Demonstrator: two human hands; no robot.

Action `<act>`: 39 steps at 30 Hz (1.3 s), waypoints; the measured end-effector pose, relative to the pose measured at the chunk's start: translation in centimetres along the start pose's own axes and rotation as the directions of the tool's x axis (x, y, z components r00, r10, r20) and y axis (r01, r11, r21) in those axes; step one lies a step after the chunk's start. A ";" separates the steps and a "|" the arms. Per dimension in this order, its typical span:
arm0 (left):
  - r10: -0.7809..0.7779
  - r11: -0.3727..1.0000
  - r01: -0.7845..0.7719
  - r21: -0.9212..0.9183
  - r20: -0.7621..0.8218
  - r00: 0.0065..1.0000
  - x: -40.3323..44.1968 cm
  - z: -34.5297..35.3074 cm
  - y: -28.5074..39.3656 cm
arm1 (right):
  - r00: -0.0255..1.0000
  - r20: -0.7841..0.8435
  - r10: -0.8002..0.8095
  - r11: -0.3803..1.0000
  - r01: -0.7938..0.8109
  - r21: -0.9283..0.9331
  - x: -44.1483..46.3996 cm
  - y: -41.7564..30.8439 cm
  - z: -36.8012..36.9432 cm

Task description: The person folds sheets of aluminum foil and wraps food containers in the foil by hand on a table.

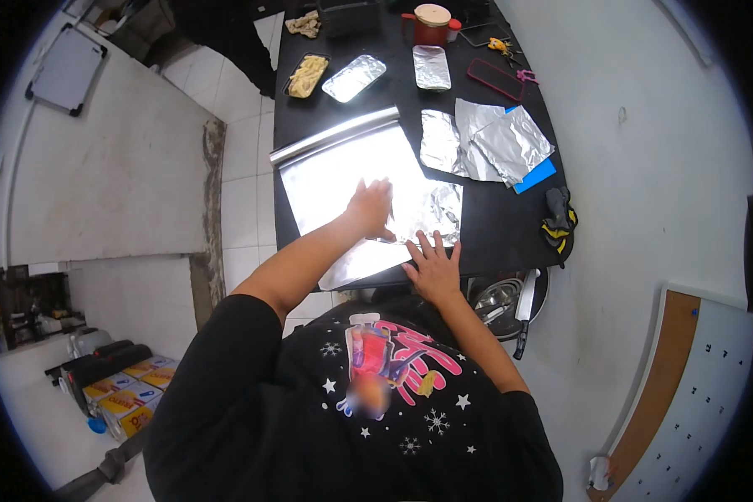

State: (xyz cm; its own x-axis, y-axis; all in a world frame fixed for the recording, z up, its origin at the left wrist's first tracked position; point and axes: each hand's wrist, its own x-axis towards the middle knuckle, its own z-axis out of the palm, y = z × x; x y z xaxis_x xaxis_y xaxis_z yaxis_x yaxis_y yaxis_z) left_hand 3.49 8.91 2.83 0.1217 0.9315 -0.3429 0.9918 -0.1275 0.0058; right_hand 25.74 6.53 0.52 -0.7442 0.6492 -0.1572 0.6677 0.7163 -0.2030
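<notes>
A wide foil sheet [326, 176] stretches from a foil roll [339, 134] across the black table. My left hand [370, 207] rests on the sheet's shiny surface, fingers partly bent and the thumb apart. My right hand [433, 263] is spread at the near edge of a crinkled foil piece [442, 209], palm down, near the table's front edge. Both hands press on foil and neither visibly grips anything. A foil flap [364, 263] reaches the front edge below my left hand. Further right lie loose foil sheets [510, 142] over something blue [535, 176].
At the back are a tray of yellowish food [307, 75], foil-covered trays [356, 79] [431, 68], a red container [431, 25] and a phone-like object [495, 79]. A gray-and-yellow item [559, 217] sits at the right edge. A knife [526, 301] lies over metal bowls below.
</notes>
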 end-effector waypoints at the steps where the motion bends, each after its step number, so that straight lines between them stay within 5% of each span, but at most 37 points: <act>1: 0.007 1.000 -0.007 0.004 0.012 1.000 -0.1 -0.3 -0.1 | 1.000 0.003 0.004 1.000 -0.004 -0.011 -0.3 0.2 -0.2; 8: 0.039 0.998 -0.039 -0.041 0.005 0.999 0.0 -0.2 -0.4 | 0.980 0.178 0.093 0.995 -0.087 -0.042 -0.5 -0.8 -2.6; 14: 0.026 1.000 -0.026 -0.014 0.007 1.000 0.5 1.0 -0.6 | 0.986 0.061 -0.158 0.975 0.146 0.168 1.7 -3.2 1.2; 18: 0.030 0.999 -0.027 -0.032 0.092 0.995 -0.2 -0.8 -0.3 | 0.972 0.234 0.034 0.999 -0.029 -0.022 0.3 -1.3 -0.9; 31: 0.084 0.996 -0.084 -0.009 0.004 0.996 -0.7 1.0 -1.4 | 0.864 0.158 0.477 0.878 -0.460 -0.135 -4.6 4.1 -2.4; 34: 0.090 0.994 -0.080 -0.071 0.145 0.985 0.7 2.0 -1.8 | 0.927 -0.098 0.362 0.925 -0.370 -0.082 -3.5 3.7 -2.6; 35: 0.083 0.976 -0.064 -0.208 0.082 0.993 1.4 4.3 -2.1 | 0.957 -0.103 0.270 0.961 -0.275 -0.034 -2.5 3.2 -2.1; 38: 0.098 0.977 -0.094 -0.192 0.011 0.995 2.0 5.2 -2.2 | 0.997 -0.072 0.033 0.999 -0.030 0.038 0.5 1.5 -0.4; 39: 0.084 0.979 -0.115 -0.168 -0.178 0.980 0.5 3.5 -2.0 | 0.997 -0.069 0.019 0.999 -0.017 0.028 1.0 1.4 0.8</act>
State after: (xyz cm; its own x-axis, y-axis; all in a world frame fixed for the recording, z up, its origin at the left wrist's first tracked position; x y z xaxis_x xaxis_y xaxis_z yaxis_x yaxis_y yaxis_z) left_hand 1.49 8.46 -0.70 0.2098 0.9630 -0.1688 0.9636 -0.1744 0.2027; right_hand 25.90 8.01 -0.73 -0.7282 0.6789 -0.0945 0.6797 0.6975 -0.2267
